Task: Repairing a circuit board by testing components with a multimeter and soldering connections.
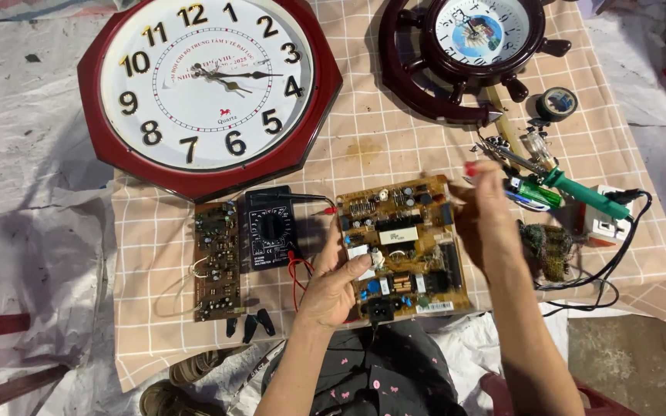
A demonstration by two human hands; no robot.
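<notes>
A yellow-brown circuit board point(406, 223) packed with capacitors and coils lies on the checked cloth in front of me. My left hand point(337, 281) rests on its left edge, fingers and thumb pinching the board's side. My right hand point(487, 219) hovers blurred over the board's right edge, fingers together and pointing up; I cannot tell whether it holds anything. A black multimeter point(270, 229) with red leads lies just left of the board. A narrow brown circuit board point(216, 260) lies further left.
A big red octagonal wall clock point(210, 85) and a ship-wheel clock point(472, 50) lie at the back. A green-handled soldering iron point(583, 192), a roll of black tape point(557, 102), a white socket block point(607, 219) and black cables point(610, 270) sit right.
</notes>
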